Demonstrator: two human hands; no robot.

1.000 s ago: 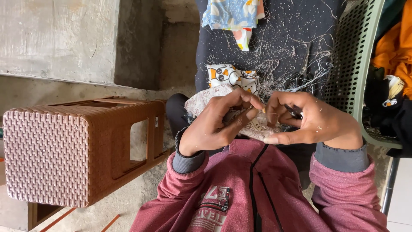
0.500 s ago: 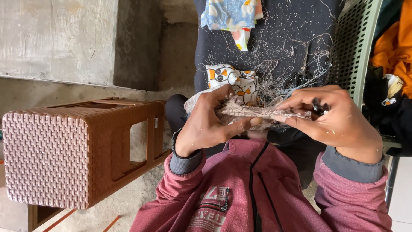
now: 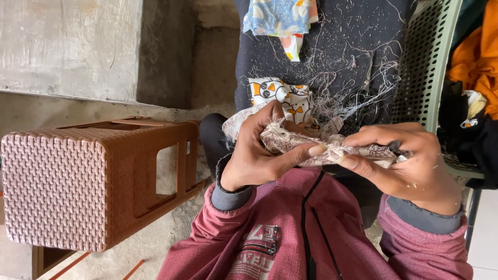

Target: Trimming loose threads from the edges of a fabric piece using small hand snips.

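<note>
Head view, turned sideways. At frame centre, a strip of pale printed fabric (image 3: 332, 150), frayed along its edges, stretched between both hands. Left hand (image 3: 259, 155), centre-left of the frame, closed around the strip's left end, thumb lying along the cloth toward the right. Right hand (image 3: 410, 161), centre-right, pinching the strip's right end between thumb and fingers, with a small dark object (image 3: 397, 148) tucked under the fingers, too hidden to identify. Hands apart, joined only by the strip, thumb tips nearly meeting at its middle. Strip held just above a maroon zipped sweatshirt (image 3: 290, 233) filling the lower middle of the frame. Directly above the hands, a dark cloth (image 3: 332, 62) littered with loose threads (image 3: 358, 88), carrying a patterned fabric piece (image 3: 280, 96) with orange and white print just beyond the left hand, and a blue patterned piece (image 3: 280, 18) at the top edge. Brown woven-look plastic stool (image 3: 93, 181) at lower left, well apart from the hands. Green perforated plastic chair (image 3: 425, 67) at upper right, orange cloth (image 3: 477, 57) at the right edge.
</note>
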